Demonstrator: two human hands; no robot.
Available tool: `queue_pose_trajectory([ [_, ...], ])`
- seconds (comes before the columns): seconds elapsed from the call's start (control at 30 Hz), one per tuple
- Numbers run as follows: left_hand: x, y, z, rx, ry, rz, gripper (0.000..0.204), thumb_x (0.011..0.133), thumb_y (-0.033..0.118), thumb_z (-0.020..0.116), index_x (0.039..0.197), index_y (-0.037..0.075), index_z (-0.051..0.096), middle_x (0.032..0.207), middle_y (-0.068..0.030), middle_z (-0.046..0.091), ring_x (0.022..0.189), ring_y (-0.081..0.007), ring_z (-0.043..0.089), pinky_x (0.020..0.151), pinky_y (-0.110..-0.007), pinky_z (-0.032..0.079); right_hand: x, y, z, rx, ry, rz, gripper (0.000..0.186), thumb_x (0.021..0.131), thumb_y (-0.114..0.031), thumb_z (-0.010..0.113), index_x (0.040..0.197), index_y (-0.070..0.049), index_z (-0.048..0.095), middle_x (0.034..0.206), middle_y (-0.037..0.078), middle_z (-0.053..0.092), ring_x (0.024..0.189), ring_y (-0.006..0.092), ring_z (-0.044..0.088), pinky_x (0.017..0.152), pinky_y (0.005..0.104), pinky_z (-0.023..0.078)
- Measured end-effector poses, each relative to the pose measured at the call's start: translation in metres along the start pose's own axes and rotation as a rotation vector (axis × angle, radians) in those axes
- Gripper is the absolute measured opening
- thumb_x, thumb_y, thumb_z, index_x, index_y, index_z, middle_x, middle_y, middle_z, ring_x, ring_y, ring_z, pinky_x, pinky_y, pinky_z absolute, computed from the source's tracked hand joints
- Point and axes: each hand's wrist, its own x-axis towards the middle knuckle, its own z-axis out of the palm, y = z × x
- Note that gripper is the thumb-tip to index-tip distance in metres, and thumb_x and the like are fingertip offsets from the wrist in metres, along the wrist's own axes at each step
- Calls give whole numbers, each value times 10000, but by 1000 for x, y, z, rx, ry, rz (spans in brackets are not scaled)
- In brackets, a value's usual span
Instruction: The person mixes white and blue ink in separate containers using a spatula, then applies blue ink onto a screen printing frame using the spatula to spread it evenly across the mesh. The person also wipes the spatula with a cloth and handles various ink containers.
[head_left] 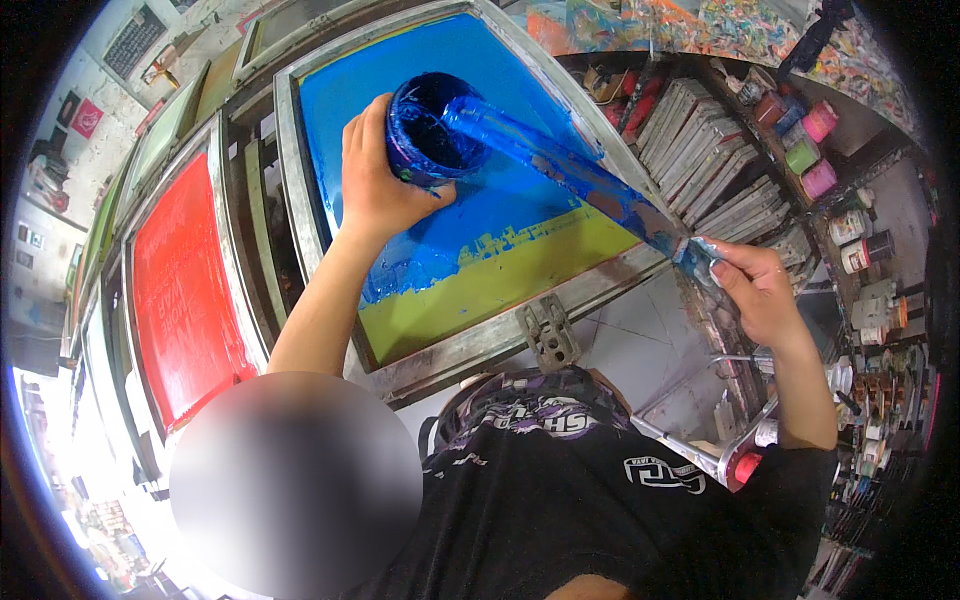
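My left hand (385, 190) grips a round tub (420, 150) smeared inside with dark blue ink, raised over a screen-printing frame. The frame's mesh (350, 90) is coated in bright blue, with an olive-green band (430, 310) along its near side. In my right hand (752, 287) is the end of a long blue-coated squeegee or scraper (600, 185), slanting up-left so that its far end lies at the tub's mouth. Whether that end touches the ink inside I cannot tell.
A red-coated screen (185, 280) lies to the left. A metal hinge or clamp (550, 330) sits on the blue screen's near edge. Stacked frames (700, 150), paint pots (815, 130) and a cluttered shelf (870, 330) stand at the right. A blurred circle covers the lower left.
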Motion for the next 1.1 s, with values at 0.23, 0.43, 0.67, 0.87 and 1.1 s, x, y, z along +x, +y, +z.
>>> queue_pose_trajectory([
  [0.23, 0, 2, 11, -261, 58, -107, 946, 444, 204, 803, 1273, 14, 387, 1118, -184, 520, 1043, -337, 517, 897, -392, 443, 9, 24, 29, 231, -41, 71, 276, 926, -129, 522, 1177, -35, 591, 689, -7, 592, 511, 42, 499, 418, 193, 388],
  [0.43, 0, -6, 9, -217, 130, -67, 922, 443, 195, 803, 1257, 15, 411, 1101, -171, 531, 1010, -317, 543, 874, -377, 461, -3, 42, 31, 279, -136, 203, 270, 914, -105, 530, 1163, -26, 600, 686, -7, 595, 482, 50, 491, 415, 208, 387],
  [0.67, -8, -14, 5, -177, 115, -166, 951, 453, 248, 824, 1267, 5, 397, 1095, -177, 538, 1013, -316, 554, 872, -376, 462, -24, 49, 16, 233, 52, 159, 317, 904, -86, 525, 1190, 49, 550, 942, 57, 656, 818, 93, 579, 740, 222, 455],
  [0.87, -1, 5, 21, -272, 42, -235, 975, 453, 268, 826, 1278, -1, 381, 1120, -192, 532, 1031, -326, 551, 894, -379, 455, 11, 24, 46, 106, 192, -228, 355, 857, -32, 578, 1212, -26, 560, 1006, 97, 608, 805, 149, 569, 724, 254, 450],
  [1.1, 4, 29, 26, -283, 2, -314, 970, 458, 272, 821, 1273, -11, 377, 1132, -200, 521, 1057, -329, 532, 916, -385, 438, 46, 18, 100, -387, 469, -531, 462, 755, 4, 636, 1199, -117, 586, 927, 171, 508, 781, 344, 549, 659, 375, 448],
])
